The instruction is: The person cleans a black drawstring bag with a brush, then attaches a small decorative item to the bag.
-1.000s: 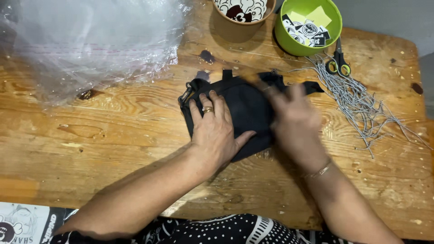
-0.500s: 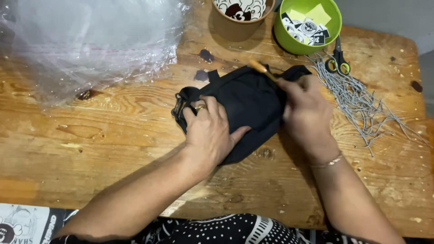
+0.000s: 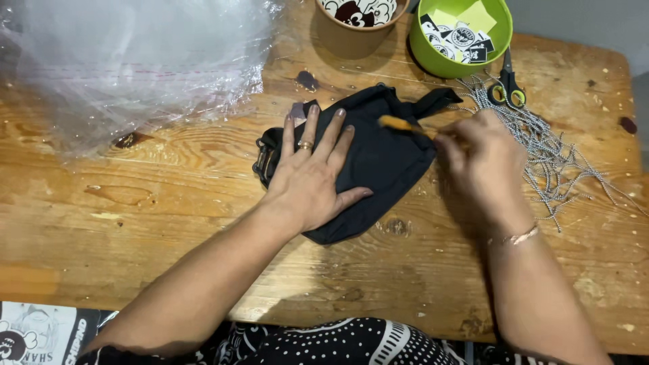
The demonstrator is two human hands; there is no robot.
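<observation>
A worn wooden table [image 3: 135, 203] of pale orange planks fills nearly the whole view — its surface knotted, scratched and flecked with dark stains and small white spots. A darker round knot [image 3: 395, 226] sits near the middle, and a dark patch [image 3: 307, 80] lies toward the far edge. Beyond the table's far right corner a plain grey wall or floor [image 3: 581, 23] shows — which of the two cannot be told. The light is even and soft, throwing faint shadows on the planks. The table's near edge runs along the bottom of the view.
</observation>
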